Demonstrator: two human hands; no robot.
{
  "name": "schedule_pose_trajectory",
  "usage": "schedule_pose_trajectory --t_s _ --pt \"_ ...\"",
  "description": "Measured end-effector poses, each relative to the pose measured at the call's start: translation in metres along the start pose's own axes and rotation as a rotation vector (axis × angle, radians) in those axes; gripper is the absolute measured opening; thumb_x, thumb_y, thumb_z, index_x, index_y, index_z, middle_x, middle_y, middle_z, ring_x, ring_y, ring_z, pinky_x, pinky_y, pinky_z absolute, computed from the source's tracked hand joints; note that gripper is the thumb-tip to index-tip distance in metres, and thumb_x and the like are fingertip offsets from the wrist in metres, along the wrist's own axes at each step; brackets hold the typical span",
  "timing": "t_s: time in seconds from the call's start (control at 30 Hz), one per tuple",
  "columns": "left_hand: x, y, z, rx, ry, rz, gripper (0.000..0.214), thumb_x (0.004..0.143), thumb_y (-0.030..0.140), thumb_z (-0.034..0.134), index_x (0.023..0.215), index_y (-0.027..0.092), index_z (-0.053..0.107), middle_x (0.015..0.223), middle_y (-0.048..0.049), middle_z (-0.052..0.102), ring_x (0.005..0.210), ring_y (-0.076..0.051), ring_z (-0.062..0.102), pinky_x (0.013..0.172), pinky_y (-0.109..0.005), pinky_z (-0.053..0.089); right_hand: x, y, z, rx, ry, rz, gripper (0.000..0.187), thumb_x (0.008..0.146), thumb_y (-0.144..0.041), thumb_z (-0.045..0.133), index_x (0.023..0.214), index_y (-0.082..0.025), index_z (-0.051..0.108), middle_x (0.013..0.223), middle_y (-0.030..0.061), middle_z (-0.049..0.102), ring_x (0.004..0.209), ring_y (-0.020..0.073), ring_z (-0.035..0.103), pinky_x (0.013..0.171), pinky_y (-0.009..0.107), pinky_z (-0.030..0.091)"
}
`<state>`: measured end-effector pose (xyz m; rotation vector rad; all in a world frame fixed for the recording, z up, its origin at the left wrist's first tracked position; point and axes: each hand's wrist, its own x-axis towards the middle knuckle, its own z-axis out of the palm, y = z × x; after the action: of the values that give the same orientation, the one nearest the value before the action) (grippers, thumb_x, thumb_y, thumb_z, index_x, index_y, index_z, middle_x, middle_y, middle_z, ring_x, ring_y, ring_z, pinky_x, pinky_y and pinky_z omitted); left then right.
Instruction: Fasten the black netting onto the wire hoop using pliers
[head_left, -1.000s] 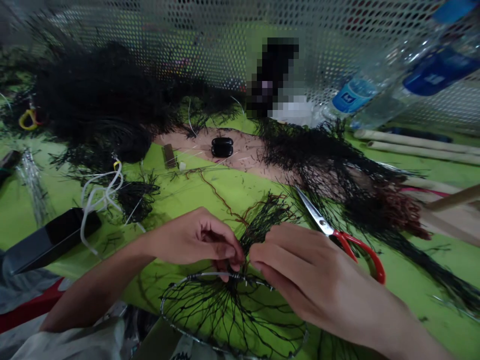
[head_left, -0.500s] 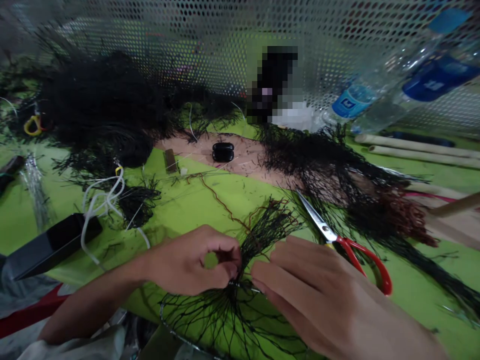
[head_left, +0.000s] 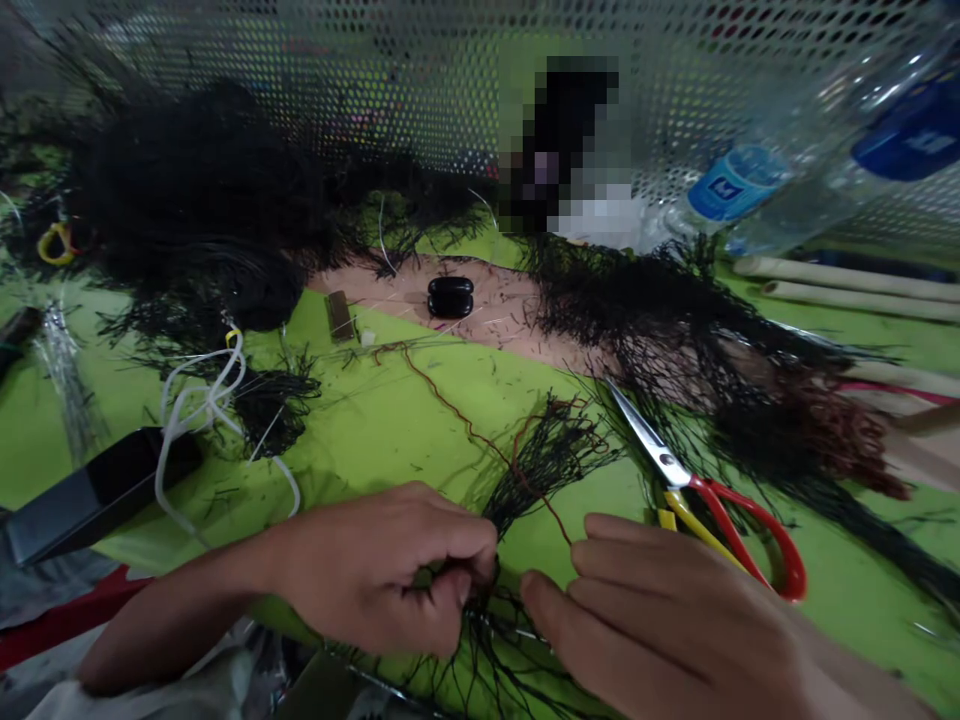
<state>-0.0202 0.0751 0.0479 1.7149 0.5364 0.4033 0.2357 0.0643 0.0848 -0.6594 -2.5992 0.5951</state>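
My left hand (head_left: 382, 575) is closed in a pinch around a bundle of thin black strands (head_left: 540, 465) where they gather near the table's front edge. My right hand (head_left: 667, 625) rests beside it, fingers curled toward the same gathering point and touching the strands. The strands fan upward above the hands and spread below them over a wire ring (head_left: 390, 690), mostly cut off by the frame's bottom. A reddish-brown thread (head_left: 450, 405) runs through the bundle.
Red-handled scissors (head_left: 712, 495) lie just right of my hands on the green table cover (head_left: 390, 420). Piles of black fibre (head_left: 195, 210) fill the back left and right. A black box (head_left: 82, 490), white cord (head_left: 202, 400), small black case (head_left: 450, 296), water bottles (head_left: 757, 180), wooden sticks (head_left: 847, 278) and a perforated screen (head_left: 375, 90) surround them.
Both hands have slid lower and nearer to me with the strand bundle. The left hand's pinch has tightened, and the wire ring has dropped mostly out of view.
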Motion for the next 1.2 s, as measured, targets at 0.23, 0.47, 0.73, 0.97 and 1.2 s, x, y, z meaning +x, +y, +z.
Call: schedule_pose_trajectory --t_s 0.23,0.47,0.73,0.97,1.2 --pt "0.000 0.001 -0.007 -0.203 0.000 -0.050 0.019 0.103 0.023 0.051 0.085 0.019 0.054 0.075 0.0004 0.060 0.067 -0.012 0.056 0.064 -0.024 0.041 0.002 -0.002 -0.007 0.113 -0.014 -0.009 0.021 0.101 -0.002 0.050 0.097 -0.017 0.064 0.074 -0.0001 0.056 0.074 0.0172 0.048 0.072 0.033 0.039" --pt "0.001 0.001 -0.002 -0.346 -0.054 -0.089 0.027 0.103 0.033 0.062 0.086 0.014 0.070 0.078 -0.0066 0.071 0.071 -0.015 0.067 0.067 -0.025 0.051 0.004 -0.005 -0.002 0.125 0.025 0.005 0.016 0.106 -0.009 0.052 0.104 -0.019 0.064 0.071 -0.0048 0.055 0.062 0.0127 0.042 0.059 0.033 0.027" --pt "-0.006 0.014 0.001 0.136 0.176 -0.098 0.015 0.105 0.029 0.062 0.096 0.020 0.070 0.086 0.0009 0.076 0.078 -0.012 0.069 0.072 -0.023 0.048 -0.016 -0.015 -0.014 0.053 0.007 0.167 0.015 0.108 -0.014 0.050 0.113 -0.023 0.062 0.078 -0.0030 0.065 0.064 0.0130 0.056 0.059 0.030 0.037" --pt "-0.013 0.008 0.009 0.477 0.278 -0.063 0.012 0.111 0.028 0.051 0.103 0.024 0.058 0.092 0.0051 0.069 0.085 -0.013 0.065 0.078 -0.028 0.044 -0.110 0.026 -0.002 -0.331 0.171 0.661 0.026 0.108 -0.032 0.045 0.126 -0.023 0.062 0.119 0.0142 0.074 0.106 0.0317 0.075 0.087 0.048 0.058" --pt "-0.014 0.008 0.011 0.498 0.308 -0.086 0.011 0.112 0.027 0.047 0.103 0.024 0.053 0.086 0.0058 0.064 0.077 -0.012 0.060 0.070 -0.028 0.040 -0.151 0.057 0.026 -0.484 -0.127 1.120 0.039 0.100 -0.041 0.052 0.125 -0.015 0.063 0.103 0.0209 0.081 0.079 0.0365 0.080 0.065 0.043 0.059"
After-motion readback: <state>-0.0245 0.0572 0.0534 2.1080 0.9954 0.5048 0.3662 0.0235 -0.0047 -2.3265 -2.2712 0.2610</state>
